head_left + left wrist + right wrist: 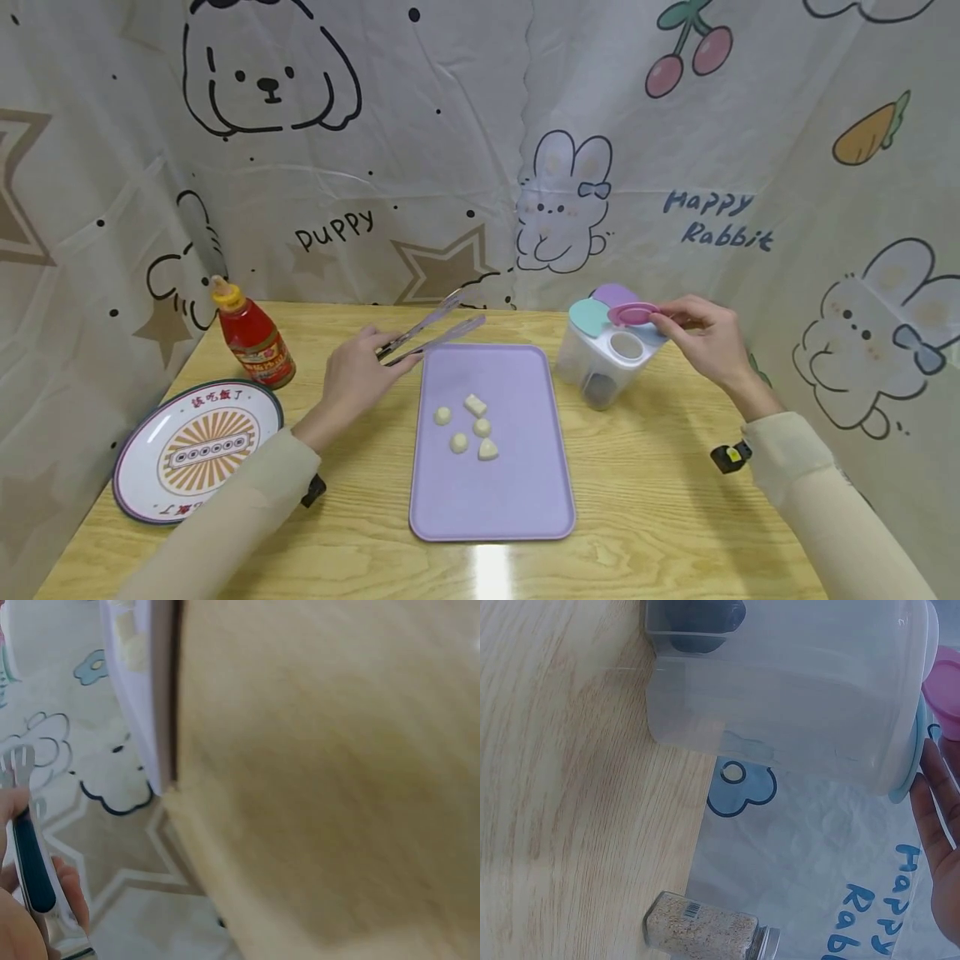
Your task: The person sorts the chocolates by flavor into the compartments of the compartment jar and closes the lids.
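My left hand (pixel 356 371) holds metal tongs (pixel 442 337) above the tray's far left corner, their arms spread with nothing between the tips. In the left wrist view the tongs show a dark handle inlay (pixel 34 862). Several small white pieces (pixel 482 427) lie on the lilac tray (pixel 495 508). At the right, my right hand (pixel 703 342) pinches a pink lid (pixel 632 314) of a clear container (pixel 577 358). That lid is lifted, and the round opening (pixel 626 345) below shows. Teal (pixel 588 317) and purple (pixel 613 293) lids cover other compartments. Something dark (pixel 705 622) sits inside one.
A red sauce bottle (pixel 258 346) with a yellow cap stands at the back left. In front of it lies a patterned plate (pixel 142 475). A glass jar of pale grains (pixel 705 926) appears in the right wrist view. A printed curtain (pixel 450 167) closes off the back.
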